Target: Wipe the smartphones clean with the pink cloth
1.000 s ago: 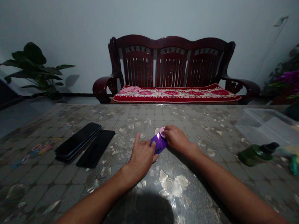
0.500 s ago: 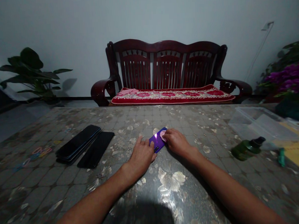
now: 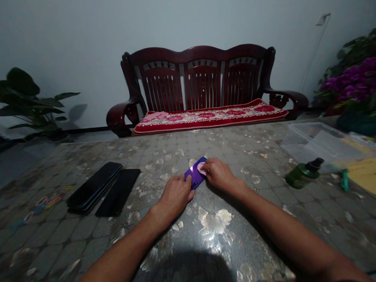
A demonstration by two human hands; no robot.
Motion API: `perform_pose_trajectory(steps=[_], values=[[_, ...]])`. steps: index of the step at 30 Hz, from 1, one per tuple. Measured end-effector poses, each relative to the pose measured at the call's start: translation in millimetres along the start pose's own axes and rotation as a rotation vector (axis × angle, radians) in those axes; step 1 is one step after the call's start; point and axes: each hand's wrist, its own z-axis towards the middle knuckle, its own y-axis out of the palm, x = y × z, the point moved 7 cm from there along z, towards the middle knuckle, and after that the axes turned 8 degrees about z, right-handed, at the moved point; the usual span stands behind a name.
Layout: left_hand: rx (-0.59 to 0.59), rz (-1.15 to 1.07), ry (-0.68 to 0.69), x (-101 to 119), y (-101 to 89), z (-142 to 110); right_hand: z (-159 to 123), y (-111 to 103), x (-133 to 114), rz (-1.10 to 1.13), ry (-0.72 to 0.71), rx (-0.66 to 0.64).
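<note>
A purple smartphone [image 3: 195,172] lies back side up on the table, tilted toward the upper right, its camera strip near the lower end. My left hand [image 3: 177,193] grips that lower left end, thumb and fingers at its edges. On the phone's upper part rests a small pink cloth or pad [image 3: 201,168], pinched in the fingertips of my right hand [image 3: 219,173]. Some of the pad is hidden behind those fingers. To the left lie a stack of dark phones [image 3: 95,186] and a single black phone [image 3: 118,193] beside it.
Colourful rubber bands [image 3: 47,201] lie at the far left. On the right stand a green spray bottle [image 3: 303,174] and a clear plastic box [image 3: 300,146], near a small green object [image 3: 344,180] and a yellow sheet [image 3: 367,174]. A wooden bench [image 3: 201,55] is behind the table.
The whole view has shifted slightly. My left fingers are drawn in closer together at the phone's end. My right hand still presses the pink pad on the phone's upper part.
</note>
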Motion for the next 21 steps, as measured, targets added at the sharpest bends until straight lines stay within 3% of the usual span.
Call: perform_pose_trajectory(steps=[4, 11, 21], values=[[0.0, 0.035, -0.01, 3, 2.4, 3, 7, -8, 27, -0.003, 0.192, 0.06], [0.022, 0.11, -0.02, 8, 1.3, 3, 12, -5, 33, 0.023, 0.288, 0.074], [0.045, 0.118, 0.005, -1, 5.0, 5, 27, -12, 62, 0.306, 0.45, 0.082]])
